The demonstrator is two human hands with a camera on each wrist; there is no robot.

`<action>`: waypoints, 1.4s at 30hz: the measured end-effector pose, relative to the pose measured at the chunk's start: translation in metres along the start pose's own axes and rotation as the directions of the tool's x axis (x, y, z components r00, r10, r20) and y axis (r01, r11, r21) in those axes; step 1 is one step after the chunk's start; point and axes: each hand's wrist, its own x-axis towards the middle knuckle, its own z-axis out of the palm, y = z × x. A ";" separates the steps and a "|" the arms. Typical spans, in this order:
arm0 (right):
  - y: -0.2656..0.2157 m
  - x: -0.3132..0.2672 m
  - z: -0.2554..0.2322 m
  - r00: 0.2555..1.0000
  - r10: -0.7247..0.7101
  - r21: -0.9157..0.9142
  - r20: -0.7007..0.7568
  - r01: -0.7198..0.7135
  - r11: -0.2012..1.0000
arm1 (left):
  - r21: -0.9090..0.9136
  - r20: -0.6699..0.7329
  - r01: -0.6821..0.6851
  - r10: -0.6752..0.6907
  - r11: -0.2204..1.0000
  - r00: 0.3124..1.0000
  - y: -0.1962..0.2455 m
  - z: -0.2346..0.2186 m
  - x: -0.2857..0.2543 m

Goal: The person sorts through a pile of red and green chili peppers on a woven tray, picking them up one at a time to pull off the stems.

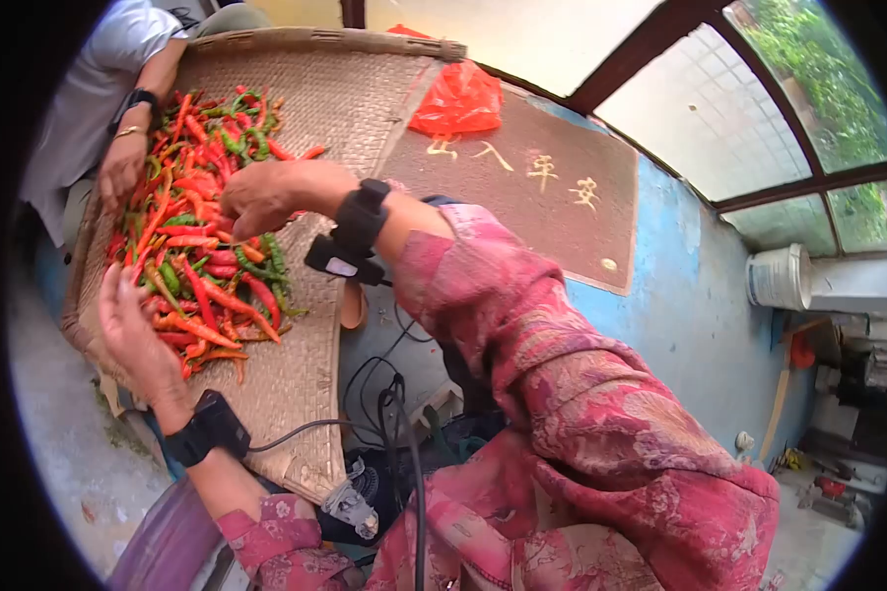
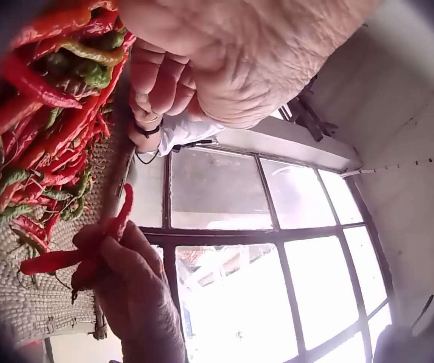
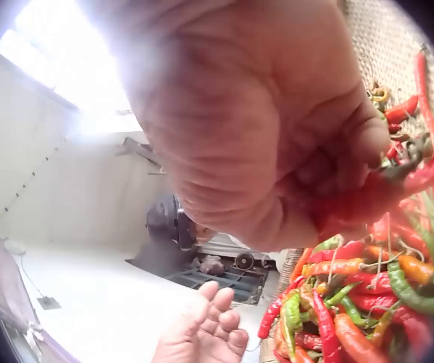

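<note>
A heap of red, orange and green chili peppers [image 1: 202, 241] lies on a woven bamboo tray [image 1: 315, 108]. My right hand [image 1: 276, 197] is over the heap, its fingers curled round a few red chili peppers [image 2: 54, 261] that stick out past the thumb in the left wrist view. At the near left side of the heap is my left hand [image 1: 140, 335], fingers loosely bent and upright beside the peppers, with nothing in its grasp. Its palm [image 3: 202, 333] shows low in the right wrist view.
Another person's hand [image 1: 123, 172] reaches to the heap's far left side. A red plastic bag [image 1: 460, 98] lies beside the tray near a brown mat [image 1: 522, 197] with yellow characters. Black cables [image 1: 389, 394] hang by the tray's near edge. A white bucket [image 1: 779, 278] stands at the right.
</note>
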 end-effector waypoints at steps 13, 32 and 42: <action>-0.027 0.004 0.013 0.956 0.244 0.963 -0.164 0.101 0.250 | -0.164 0.452 0.153 -0.064 0.975 0.890 -0.026 0.059 -0.034; -0.034 0.019 0.025 0.873 -0.082 0.538 -0.480 0.367 0.759 | -0.412 0.112 0.242 -0.215 0.879 0.970 -0.029 0.055 -0.025; -0.057 0.004 0.026 0.908 0.015 0.776 -0.419 0.350 0.524 | -0.271 0.348 0.426 -0.325 0.863 0.879 0.012 0.037 -0.035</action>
